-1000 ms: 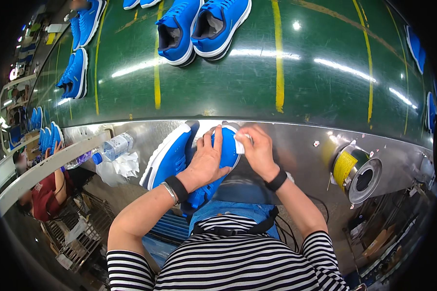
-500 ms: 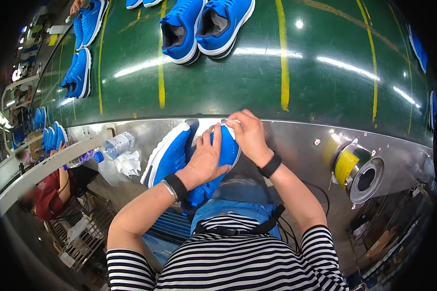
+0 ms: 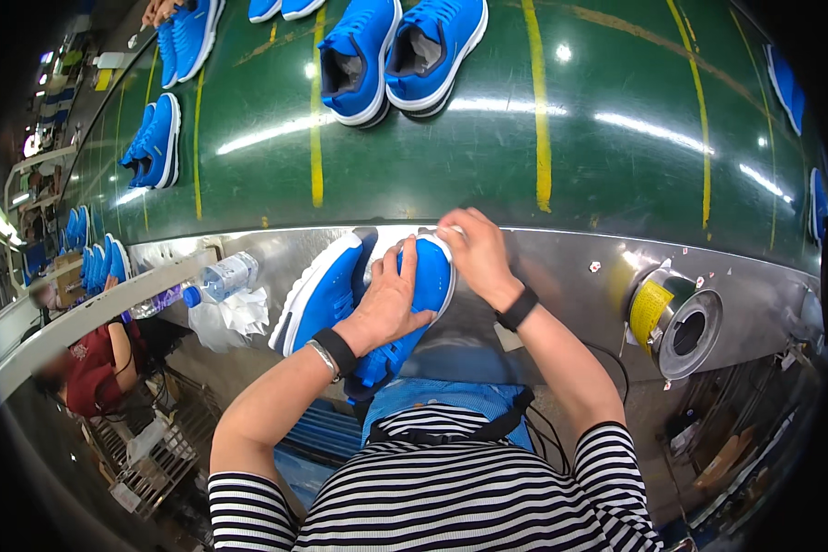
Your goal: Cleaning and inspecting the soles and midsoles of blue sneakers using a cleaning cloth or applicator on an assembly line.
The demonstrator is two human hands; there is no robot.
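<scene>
A pair of blue sneakers with white soles lies side by side at the belt's near edge. My left hand [image 3: 384, 306] is laid over the right-hand sneaker [image 3: 432, 276], fingers along its upper and thumb at its side, gripping it. Beside it the left-hand sneaker [image 3: 315, 299] is tipped so that its white sole faces left. My right hand [image 3: 477, 253] is at the toe of the gripped sneaker, fingers bent together near the sole's rim. Whatever its fingertips may hold is too small to make out.
Several blue sneakers [image 3: 437, 55] stand on the green belt [image 3: 616, 175] with yellow lines. A metal can [image 3: 685, 322] with a yellow label is at right. At left are a plastic bottle [image 3: 230, 274], crumpled white paper [image 3: 239, 317], a pale rail [image 3: 83, 322] and another person in red [image 3: 97, 373].
My right hand has shifted slightly right, away from the sneaker's toe. My left hand keeps its hold. The sneakers at the middle and left of the belt appear a little further right.
</scene>
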